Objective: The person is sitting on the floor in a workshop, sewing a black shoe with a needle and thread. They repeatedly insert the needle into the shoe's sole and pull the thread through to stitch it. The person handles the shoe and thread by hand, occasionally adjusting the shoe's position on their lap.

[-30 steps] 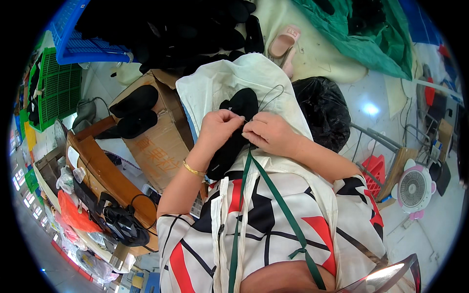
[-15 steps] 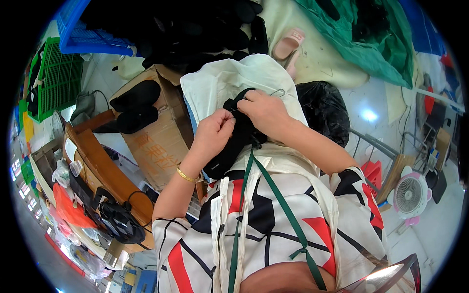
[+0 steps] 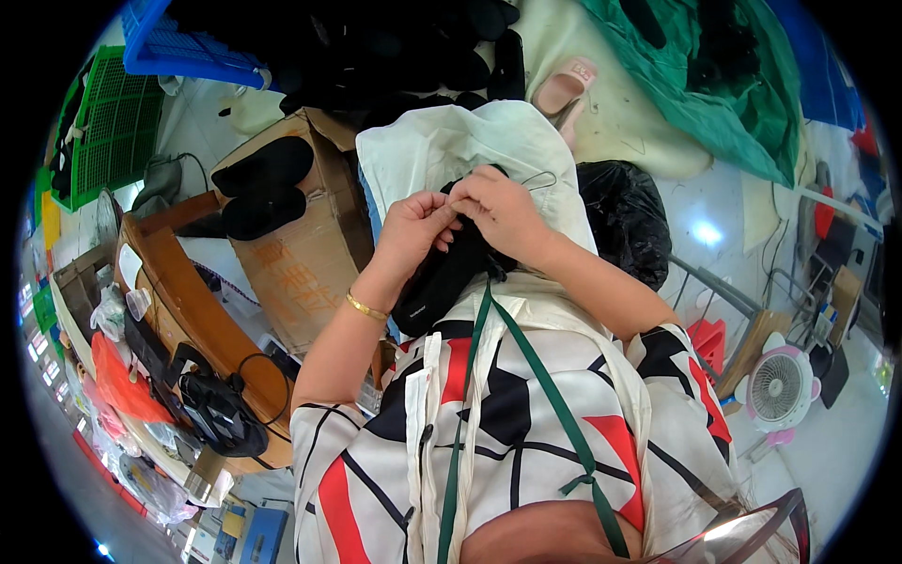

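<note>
A black cloth shoe (image 3: 440, 287) lies slantwise on the white cloth (image 3: 404, 146) over my lap. My left hand (image 3: 413, 228) is closed in a pinch above the shoe's left side; what is between its fingertips is too small to make out. Touching it, my right hand (image 3: 503, 211) is closed too, its fingertips meeting those of the left. A bent wire tool with a looped end (image 3: 539, 180) sticks out past the back of my right hand; its other end is hidden by the hand. Part of the shoe's far end is covered by my hands.
Two black shoes (image 3: 265, 179) rest on a cardboard box (image 3: 291, 273) at the left, beside a wooden table (image 3: 188, 315). Dark shoes pile up ahead near a blue crate (image 3: 202, 68). A black plastic bag (image 3: 625, 221), pink slippers (image 3: 564, 89) and a fan (image 3: 778, 383) are to the right.
My left hand has moved up and right, so its fingertips now meet those of my right hand. Before, they were slightly apart over the shoe. The view has shifted a little.
</note>
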`<action>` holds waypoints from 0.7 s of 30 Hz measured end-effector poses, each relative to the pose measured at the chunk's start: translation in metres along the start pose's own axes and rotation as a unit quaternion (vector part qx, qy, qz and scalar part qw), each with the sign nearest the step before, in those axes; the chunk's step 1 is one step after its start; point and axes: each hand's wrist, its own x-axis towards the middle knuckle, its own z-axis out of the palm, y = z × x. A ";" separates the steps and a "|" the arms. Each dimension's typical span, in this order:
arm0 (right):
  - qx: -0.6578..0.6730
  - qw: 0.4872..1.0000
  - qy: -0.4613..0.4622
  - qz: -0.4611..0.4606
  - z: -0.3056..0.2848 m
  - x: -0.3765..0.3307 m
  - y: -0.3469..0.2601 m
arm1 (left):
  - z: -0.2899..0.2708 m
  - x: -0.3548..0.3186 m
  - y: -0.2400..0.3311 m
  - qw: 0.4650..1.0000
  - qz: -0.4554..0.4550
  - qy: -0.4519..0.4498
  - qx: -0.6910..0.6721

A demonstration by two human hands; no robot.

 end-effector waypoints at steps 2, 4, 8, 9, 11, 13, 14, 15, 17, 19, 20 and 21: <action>0.162 0.978 -0.012 0.128 -0.010 -0.002 -0.002 | 0.004 -0.005 0.006 0.998 0.005 0.025 0.058; 0.328 0.926 -0.002 0.185 -0.042 -0.002 -0.009 | 0.003 -0.010 0.000 0.991 0.070 0.038 0.112; 0.473 0.847 0.186 0.156 -0.115 -0.013 0.033 | 0.003 -0.014 -0.002 0.966 0.151 0.060 0.199; 0.531 0.794 0.249 0.160 -0.135 -0.010 0.027 | 0.003 -0.014 -0.003 0.958 0.171 0.067 0.220; 0.624 0.666 0.360 0.193 -0.174 -0.022 0.062 | 0.005 -0.015 -0.002 0.937 0.215 0.076 0.265; 0.597 0.661 0.416 0.183 -0.189 -0.034 0.079 | 0.009 -0.016 0.002 0.898 0.270 0.094 0.335; 0.584 0.657 0.443 0.178 -0.191 -0.035 0.080 | 0.011 -0.016 0.005 0.875 0.295 0.103 0.370; 0.576 0.655 0.455 0.178 -0.193 -0.037 0.082 | 0.012 -0.016 0.008 0.842 0.327 0.111 0.415; 0.573 0.652 0.464 0.177 -0.193 -0.035 0.079 | 0.013 -0.017 0.012 0.766 0.385 0.130 0.498; 0.586 0.651 0.454 0.165 -0.195 -0.038 0.080 | 0.015 -0.016 0.008 0.718 0.419 0.146 0.536; 0.603 0.651 0.434 0.152 -0.203 -0.046 0.088 | 0.012 -0.017 0.007 0.690 0.435 0.162 0.556; 0.631 0.649 0.403 0.136 -0.208 -0.044 0.096 | 0.008 -0.019 0.009 0.653 0.414 0.139 0.619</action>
